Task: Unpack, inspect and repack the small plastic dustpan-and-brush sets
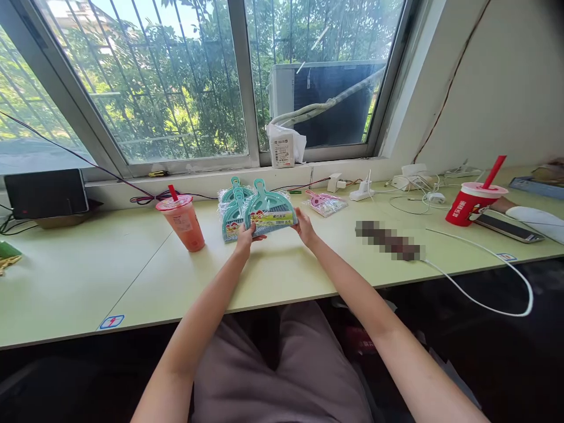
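Observation:
Between my two hands is a packaged teal dustpan (271, 205) with a hanging hole in its handle and a yellow printed label. My left hand (247, 235) grips its lower left corner, fingers closed around the edge. At its right edge my right hand (304, 226) is closed on it too, thumb in front. Behind and to the left, more teal dustpans (234, 205) in clear wrapping stand or lean on the table; the held one partly covers them. A pink dustpan (325, 203) in clear film lies farther right, near the window ledge.
On the pale table (145, 288) a drink cup (180, 223) stands left, and a red cup (473, 205) far right beside a phone (506, 228) and another person's arm (535, 220). A black screen (46, 194), cables, plugs (363, 191) and a blurred-out object (388, 239) also lie about.

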`<state>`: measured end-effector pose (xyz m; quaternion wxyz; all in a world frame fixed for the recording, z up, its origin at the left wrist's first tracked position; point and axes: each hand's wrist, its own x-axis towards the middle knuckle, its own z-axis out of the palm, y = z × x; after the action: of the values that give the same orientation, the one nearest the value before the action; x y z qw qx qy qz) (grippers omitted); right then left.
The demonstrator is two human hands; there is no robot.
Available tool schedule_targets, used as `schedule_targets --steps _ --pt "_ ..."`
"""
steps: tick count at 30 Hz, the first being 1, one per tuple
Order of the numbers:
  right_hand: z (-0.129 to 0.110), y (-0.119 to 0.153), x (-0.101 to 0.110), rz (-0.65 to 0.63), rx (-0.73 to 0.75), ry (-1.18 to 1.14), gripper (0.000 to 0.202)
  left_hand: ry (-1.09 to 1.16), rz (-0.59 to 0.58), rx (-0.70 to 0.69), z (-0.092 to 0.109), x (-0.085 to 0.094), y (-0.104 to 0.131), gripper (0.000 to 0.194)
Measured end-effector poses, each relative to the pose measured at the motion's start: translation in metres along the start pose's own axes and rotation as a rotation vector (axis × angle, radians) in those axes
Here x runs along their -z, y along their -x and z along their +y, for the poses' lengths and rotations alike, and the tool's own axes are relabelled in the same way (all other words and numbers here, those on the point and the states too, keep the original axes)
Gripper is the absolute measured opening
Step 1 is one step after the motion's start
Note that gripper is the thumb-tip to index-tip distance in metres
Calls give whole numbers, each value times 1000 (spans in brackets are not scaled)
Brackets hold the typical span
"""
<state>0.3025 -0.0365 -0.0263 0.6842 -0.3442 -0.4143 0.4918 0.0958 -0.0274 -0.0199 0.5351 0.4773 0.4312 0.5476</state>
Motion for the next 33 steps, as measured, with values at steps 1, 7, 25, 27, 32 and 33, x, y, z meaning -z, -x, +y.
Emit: schedule_targets --steps 1,7,25,27,32,33 --pt "-1 2 -2 -68 -4 -64 56 8 17 -14 0 1 -1 31" --pt "5 13 -16 -167 -144 -72 33 20 -39 -67 -1 6 -3 46" --pt "3 13 -18 -234 -182 247 33 4 20 -112 -6 1 -6 48" --pt "8 13 -21 -171 -165 308 30 -28 14 -137 -5 0 -6 48" --pt "6 12 -19 -59 -34 240 25 -75 -131 -180 -6 -9 0 52" --pt "2 11 -17 -46 -18 219 23 -82 -167 -186 -7 -12 2 53"
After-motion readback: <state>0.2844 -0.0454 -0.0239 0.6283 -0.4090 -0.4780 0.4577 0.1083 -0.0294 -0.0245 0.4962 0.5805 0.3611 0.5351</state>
